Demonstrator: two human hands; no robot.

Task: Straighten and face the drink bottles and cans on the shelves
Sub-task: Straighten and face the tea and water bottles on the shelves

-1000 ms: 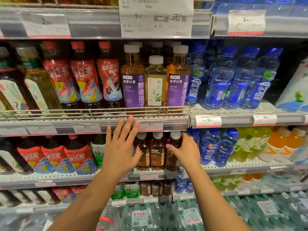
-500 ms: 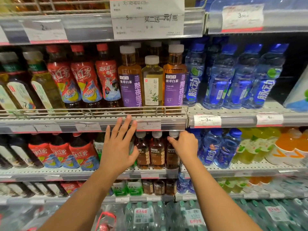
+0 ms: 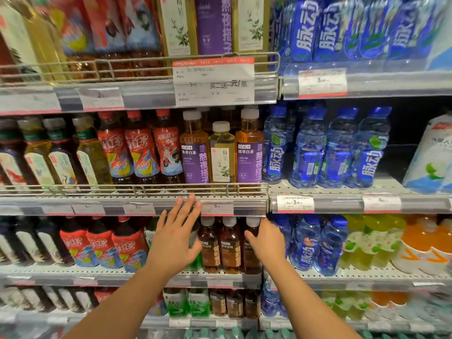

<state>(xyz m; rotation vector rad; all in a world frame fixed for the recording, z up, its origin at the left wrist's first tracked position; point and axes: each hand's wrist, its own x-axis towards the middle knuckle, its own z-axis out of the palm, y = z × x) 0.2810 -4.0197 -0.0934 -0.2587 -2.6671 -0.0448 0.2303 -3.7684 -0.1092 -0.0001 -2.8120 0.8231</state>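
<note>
On the third shelf down, at centre, stand 3 small dark-brown tea bottles with white caps (image 3: 230, 245) in a row, upright, labels facing near. Right hand (image 3: 267, 241) reaches in from the near side; its fingers curl round the neck and shoulder of the rightmost brown bottle (image 3: 252, 243), just beside the row of clear blue-labelled water bottles (image 3: 318, 243) to the right. Left hand (image 3: 175, 243) is spread, fingers straight and fanned upward, fingertips overlapping the grey plastic price rail (image 3: 146, 204) of the shelf above; whether they touch it I cannot tell. Its thumb lies near the leftmost brown bottle, and the palm covers a green-labelled bottle (image 3: 195, 261) behind it. It holds nothing. Left of that hand: red-labelled dark tea bottles (image 3: 102, 243). 1 shelf up, directly above the hands: 2 amber bottles with purple labels (image 3: 195, 152) flanking 1 pale yellow-green bottle with a white label (image 3: 222, 155), behind a wire front guard (image 3: 137, 188). Far right, lower shelf: green and orange drink bottles (image 3: 391, 243), blurred.
</note>
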